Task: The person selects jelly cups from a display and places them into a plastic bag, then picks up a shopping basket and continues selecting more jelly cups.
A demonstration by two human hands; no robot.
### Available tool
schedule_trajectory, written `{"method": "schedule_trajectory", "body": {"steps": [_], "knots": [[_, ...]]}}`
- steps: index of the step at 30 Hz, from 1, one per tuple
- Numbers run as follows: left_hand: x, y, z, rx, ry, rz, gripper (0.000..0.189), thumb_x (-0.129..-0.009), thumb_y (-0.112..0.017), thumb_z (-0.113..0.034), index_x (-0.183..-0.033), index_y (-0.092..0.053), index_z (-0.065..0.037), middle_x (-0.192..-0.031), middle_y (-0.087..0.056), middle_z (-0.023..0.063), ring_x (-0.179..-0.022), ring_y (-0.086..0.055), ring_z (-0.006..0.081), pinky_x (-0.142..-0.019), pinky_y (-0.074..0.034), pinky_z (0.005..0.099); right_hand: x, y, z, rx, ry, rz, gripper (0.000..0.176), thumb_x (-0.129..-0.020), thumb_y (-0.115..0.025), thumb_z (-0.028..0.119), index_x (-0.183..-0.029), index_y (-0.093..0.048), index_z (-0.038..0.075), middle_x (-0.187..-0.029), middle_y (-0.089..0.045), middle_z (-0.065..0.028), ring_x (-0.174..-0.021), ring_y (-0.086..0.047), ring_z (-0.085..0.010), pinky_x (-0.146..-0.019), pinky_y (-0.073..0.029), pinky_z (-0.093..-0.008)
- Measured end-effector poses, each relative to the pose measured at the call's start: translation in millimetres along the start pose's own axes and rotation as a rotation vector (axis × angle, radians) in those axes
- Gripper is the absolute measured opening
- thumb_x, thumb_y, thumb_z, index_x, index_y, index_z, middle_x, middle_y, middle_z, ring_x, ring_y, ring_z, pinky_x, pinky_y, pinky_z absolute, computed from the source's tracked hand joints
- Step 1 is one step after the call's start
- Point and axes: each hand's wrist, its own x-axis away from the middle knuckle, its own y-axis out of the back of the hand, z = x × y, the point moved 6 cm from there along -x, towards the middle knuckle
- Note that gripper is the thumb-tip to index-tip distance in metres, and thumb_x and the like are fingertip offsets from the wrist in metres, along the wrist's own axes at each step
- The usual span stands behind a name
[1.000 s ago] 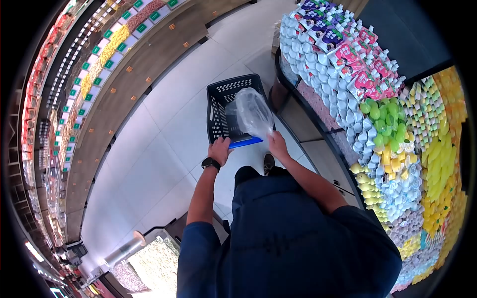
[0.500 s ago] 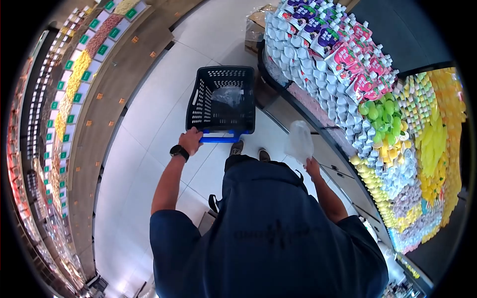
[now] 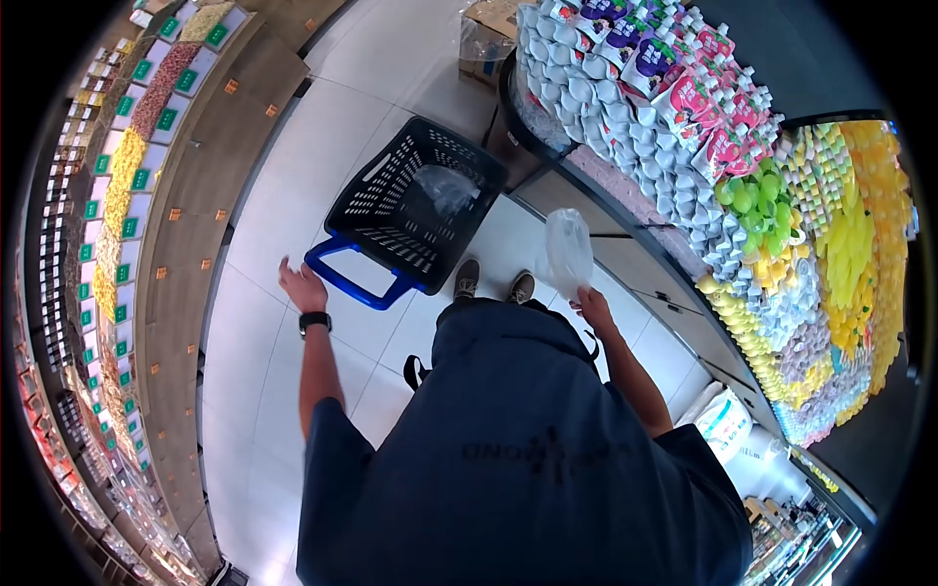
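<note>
My left hand point(image 3: 305, 287), with a black watch at its wrist, is off the basket, fingers apart and nothing in them. Just right of it is the blue handle point(image 3: 363, 296) of a black perforated shopping basket point(image 3: 396, 200). The basket stands angled over the tiled floor, ahead of my shoes. A clear plastic bag point(image 3: 447, 188) lies inside it. My right hand point(image 3: 592, 305) grips the lower end of a translucent plastic bag point(image 3: 568, 252), which sticks up from the fingers near the right-hand display.
Pouches and wrapped sweets point(image 3: 674, 107) cover a display on the right, above cabinet doors point(image 3: 640, 283). Bins of coloured dry goods point(image 3: 117, 215) line a wooden counter point(image 3: 205, 176) on the left. A cardboard box point(image 3: 486, 44) stands at the top.
My left hand has let go of the blue handle and moved left and down. The basket has turned, its handle end swinging left. The bag in my right hand has shifted slightly left.
</note>
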Motion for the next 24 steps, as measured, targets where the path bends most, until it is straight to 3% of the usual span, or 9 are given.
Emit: {"method": "schedule_trajectory", "body": {"steps": [1, 2, 3, 5, 6, 11, 17, 22, 24], "knots": [[15.6, -4.5, 21.8, 0.225, 0.368, -0.155, 0.055, -0.091, -0.061, -0.021, -0.137, -0.042, 0.004, -0.119, -0.058, 0.0304, -0.113, -0.055, 0.0445, -0.096, -0.045, 0.048, 2.4, -0.9, 1.0, -0.025, 0.002, -0.001, 0.045, -0.103, -0.042, 0.038, -0.112, -0.06, -0.002, -0.088, -0.068, -0.0078, -0.077, -0.064, -0.0152, -0.068, -0.05, -0.0305], [31.0, -22.5, 25.6, 0.358, 0.473, -0.081, 0.071, -0.092, -0.065, -0.035, -0.14, -0.033, 0.006, -0.115, -0.058, 0.0331, -0.108, -0.058, 0.0451, -0.097, -0.043, 0.0497, 6.6, -0.8, 0.3, -0.039, -0.007, -0.013, 0.044, -0.103, -0.041, 0.038, -0.112, -0.06, 0.0, -0.088, -0.067, -0.0073, -0.075, -0.063, -0.0143, -0.068, -0.05, -0.0301], [46.0, -29.6, 3.6, 0.32, 0.508, -0.006, 0.067, -0.093, -0.063, -0.029, -0.142, -0.029, 0.002, -0.112, -0.06, 0.0307, -0.104, -0.063, 0.0401, -0.082, -0.053, 0.0465, 10.2, -0.1, -2.4, -0.037, -0.011, -0.016, 0.044, -0.103, -0.041, 0.038, -0.112, -0.06, 0.0, -0.088, -0.067, -0.0073, -0.075, -0.063, -0.0143, -0.068, -0.05, -0.0301], [66.1, -26.0, -49.1, 0.69, 0.648, 0.13, 0.061, -0.094, -0.059, -0.02, -0.142, -0.027, -0.001, -0.107, -0.062, 0.0263, -0.088, -0.069, 0.0362, -0.059, -0.058, 0.0412, 16.8, 2.3, -13.8, -0.039, -0.05, -0.019, 0.043, -0.103, -0.042, 0.038, -0.113, -0.061, 0.001, -0.088, -0.067, -0.0074, -0.075, -0.063, -0.0142, -0.068, -0.05, -0.03], [60.1, -35.7, -29.8, 0.576, 0.538, -0.071, 0.056, -0.094, -0.055, -0.012, -0.142, -0.027, -0.005, -0.099, -0.063, 0.0235, -0.068, -0.069, 0.034, -0.045, -0.056, 0.0377, 19.9, 3.8, -19.7, -0.033, -0.056, -0.02, 0.043, -0.103, -0.042, 0.038, -0.113, -0.061, 0.001, -0.088, -0.067, -0.0074, -0.075, -0.063, -0.0142, -0.068, -0.05, -0.03], [14.1, -26.0, -25.9, 0.411, 0.402, 0.086, 0.054, -0.092, -0.054, -0.01, -0.14, -0.032, -0.007, -0.095, -0.065, 0.0245, -0.061, -0.068, 0.0352, -0.048, -0.058, 0.0411, 33.1, 16.5, -42.6, -0.014, -0.201, -0.043, 0.042, -0.102, -0.043, 0.038, -0.112, -0.061, 0.001, -0.089, -0.068, -0.0083, -0.076, -0.064, -0.0152, -0.069, -0.05, -0.0307], [-53.3, -39.6, -27.1, 0.376, 0.237, 0.221, 0.052, -0.091, -0.056, -0.012, -0.139, -0.034, -0.012, -0.084, -0.066, 0.0218, -0.058, -0.068, 0.0344, -0.048, -0.057, 0.0422, 40.6, 16.9, -35.6, -0.02, -0.19, -0.08, 0.042, -0.099, -0.047, 0.035, -0.113, -0.063, 0.0, -0.086, -0.07, -0.0101, -0.074, -0.065, -0.0167, -0.066, -0.051, -0.0321], [-91.4, -67.4, -46.9, 0.22, 0.103, 0.282, 0.054, -0.092, -0.059, -0.019, -0.141, -0.036, -0.018, -0.107, -0.067, 0.0255, -0.097, -0.064, 0.0462, -0.086, -0.051, 0.0523, 40.5, 5.3, -20.0, -0.01, -0.129, -0.035, 0.042, -0.101, -0.046, 0.038, -0.113, -0.059, 0.0, -0.091, -0.069, -0.0087, -0.078, -0.065, -0.0156, -0.068, -0.051, -0.0293], [-98.4, -68.7, -66.0, 0.192, 0.023, 0.272, 0.054, -0.092, -0.059, -0.019, -0.141, -0.036, -0.019, -0.106, -0.067, 0.0254, -0.096, -0.064, 0.0463, -0.085, -0.051, 0.0526, 40.1, 1.5, -22.3, -0.024, -0.132, -0.045, 0.043, -0.101, -0.045, 0.038, -0.114, -0.059, -0.001, -0.09, -0.069, -0.0087, -0.078, -0.065, -0.0156, -0.068, -0.052, -0.0296]]}}
